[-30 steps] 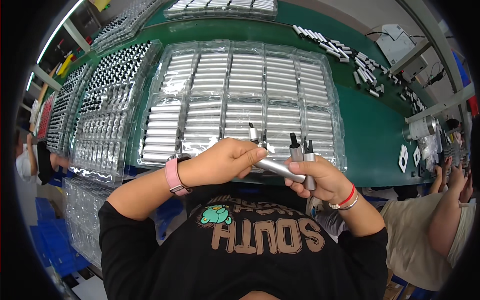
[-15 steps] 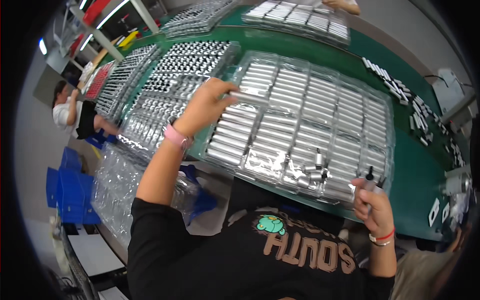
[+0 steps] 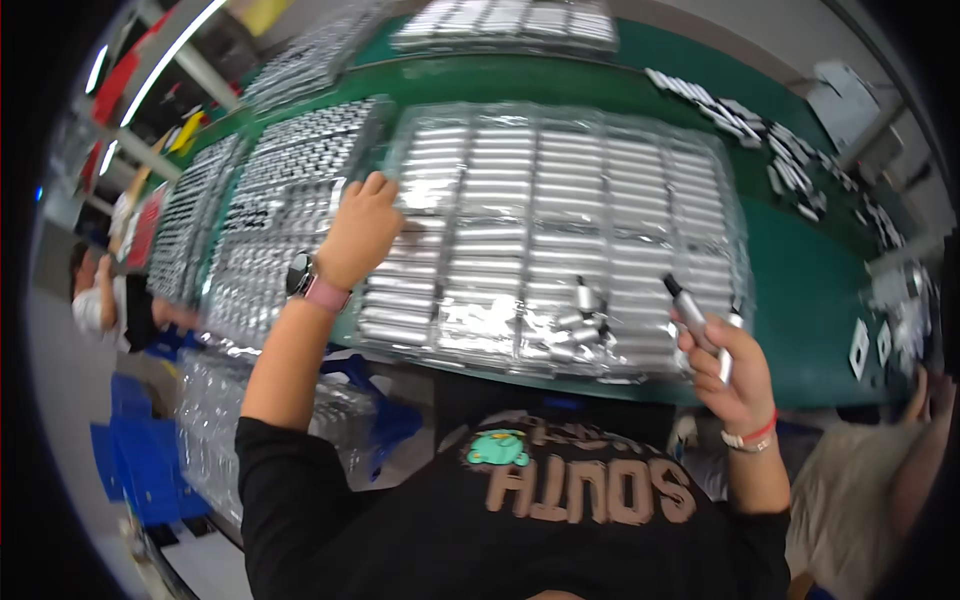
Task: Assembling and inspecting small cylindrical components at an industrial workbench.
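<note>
Change at left hand [image 3: 362, 232]: fingers curled over the left edge of the clear tray [image 3: 738, 228], the earlier frame's pinched tube no longer distinct; release unconfirmed, contents could not be told. Right hand [image 3: 740, 378] gripped black-tipped silver tubes [image 3: 689, 306], near right. A second earlier, both hands met nearside.

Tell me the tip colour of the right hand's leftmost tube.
The tip is black; the head view shows it best.

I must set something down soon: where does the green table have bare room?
Right of the large tray, the green table is bare below the loose tubes, up to the white plates. Left is crowded with other trays.
</note>
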Demonstrator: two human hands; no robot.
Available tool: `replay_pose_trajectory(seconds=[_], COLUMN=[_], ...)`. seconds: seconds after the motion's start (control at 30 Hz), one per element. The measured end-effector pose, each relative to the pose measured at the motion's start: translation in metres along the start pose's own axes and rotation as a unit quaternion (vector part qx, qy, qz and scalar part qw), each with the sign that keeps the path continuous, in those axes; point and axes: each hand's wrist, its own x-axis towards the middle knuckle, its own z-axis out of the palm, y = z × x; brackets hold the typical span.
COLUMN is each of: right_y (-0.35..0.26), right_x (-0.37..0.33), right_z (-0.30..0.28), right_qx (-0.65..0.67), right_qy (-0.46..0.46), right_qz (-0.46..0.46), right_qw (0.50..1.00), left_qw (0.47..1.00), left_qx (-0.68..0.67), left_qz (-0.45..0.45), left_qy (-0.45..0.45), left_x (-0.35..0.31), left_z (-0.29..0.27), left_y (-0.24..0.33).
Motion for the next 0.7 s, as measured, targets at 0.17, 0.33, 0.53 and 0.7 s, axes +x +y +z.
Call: replay_pose_trajectory(seconds=[0.17,0.33,0.53,0.7], right_y=[0.004,0.010,0.013,0.015], right_x=[0.010,0.007,0.006,0.007], right_z=[-0.004,0.009,0.009,0.007], right_qx=[0.003,-0.082,-0.252,-0.304], right_qy=[-0.026,0.050,0.106,0.102], right_qz=[-0.016,-0.055,-0.182,-0.260], right_qw=[1.000,0.994,0.945,0.911], left_qw=[0.994,0.945,0.959,0.962], left_qx=[0.096,-0.214,-0.170,-0.229], left_qz=[0.039,0.246,0.223,0.144], left_qy=[0.024,0.010,0.039,0.039], left_x=[0.049,0.070,0.070,0.063], left_z=[-0.027,-0.021,0.001,0.008], left_y=[0.081,0.151,0.152,0.155])
